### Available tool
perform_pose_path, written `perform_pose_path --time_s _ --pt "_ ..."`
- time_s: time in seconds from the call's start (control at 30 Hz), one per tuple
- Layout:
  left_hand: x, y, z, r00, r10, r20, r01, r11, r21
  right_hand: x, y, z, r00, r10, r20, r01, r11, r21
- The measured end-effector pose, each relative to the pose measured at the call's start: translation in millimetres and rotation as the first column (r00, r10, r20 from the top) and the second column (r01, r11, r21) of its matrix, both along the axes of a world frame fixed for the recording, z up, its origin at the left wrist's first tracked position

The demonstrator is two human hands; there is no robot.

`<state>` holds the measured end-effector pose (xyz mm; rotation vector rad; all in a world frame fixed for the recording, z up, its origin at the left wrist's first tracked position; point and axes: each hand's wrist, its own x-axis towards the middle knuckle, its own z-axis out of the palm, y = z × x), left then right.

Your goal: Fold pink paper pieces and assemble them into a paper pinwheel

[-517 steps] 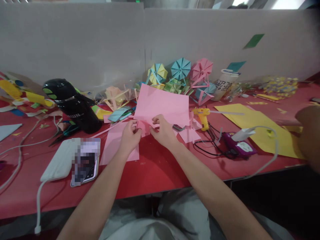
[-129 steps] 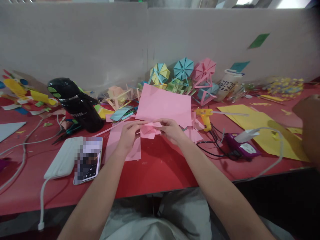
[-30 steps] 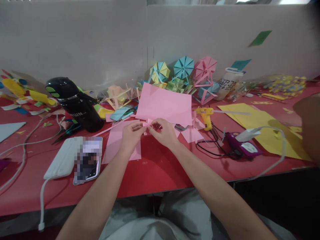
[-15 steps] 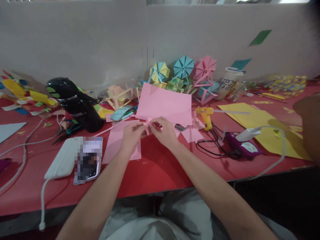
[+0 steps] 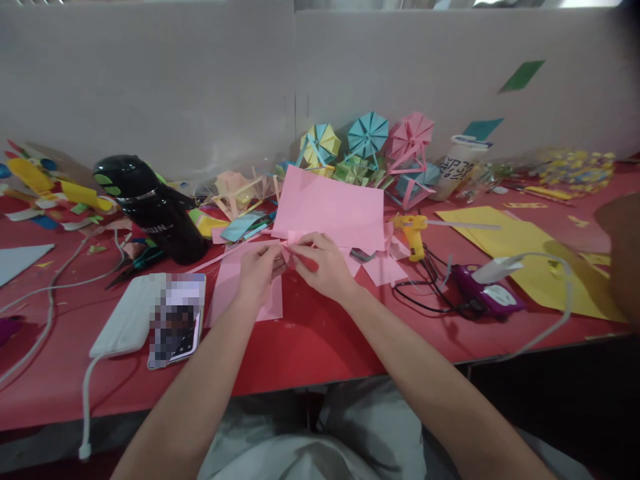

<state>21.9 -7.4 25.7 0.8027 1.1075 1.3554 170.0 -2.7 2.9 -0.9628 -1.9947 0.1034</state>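
Between my two hands is a small folded piece of pink paper, raised above the red table. My left hand pinches its left side with thumb and forefinger. From the right, my right hand grips the same piece, its fingers bent over the upper edge; part of the paper is hidden behind them. A flat pink sheet lies beneath my left hand. Behind both hands, a larger pink sheet leans tilted against folded paper pieces.
Left stand a black bottle, a white power bank and a phone. Right lie a yellow glue gun, a purple power socket and yellow sheets. Folded paper wheels line the back. Another person's arm shows at right.
The pink paper has turned and shifted slightly left between my fingers. My right hand's fingers have moved left across it, while my left hand stays close to its place.
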Motion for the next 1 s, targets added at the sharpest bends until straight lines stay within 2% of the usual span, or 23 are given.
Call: perform_pose_path --time_s 0.1,0.3,0.47,0.9,1.0 --pt "1.1 0.2 0.2 1.0 0.001 0.019 -0.001 1.0 0.014 0.4 -0.7 0.7 0.998 -0.055 -0.019 0.055 0.998 0.007" --pt "3.4 -0.9 -1.3 0.997 -0.072 0.009 0.071 0.997 0.013 1.4 2.1 -3.2 0.989 -0.128 -0.08 0.126 0.992 -0.02" --pt "2.9 -0.5 -1.5 0.998 -0.056 0.022 0.056 0.998 0.02 2.6 3.4 -3.0 0.974 -0.192 -0.116 0.194 0.981 0.005" --pt "-0.9 1.3 -3.9 0.997 -0.031 0.076 0.025 0.997 0.071 3.7 2.9 -4.5 0.991 -0.083 -0.105 0.081 0.996 -0.026" --pt "-2.6 2.5 -6.2 0.996 -0.024 0.088 0.012 0.991 0.132 2.8 1.3 -1.0 0.983 -0.063 -0.174 0.055 0.997 -0.051"
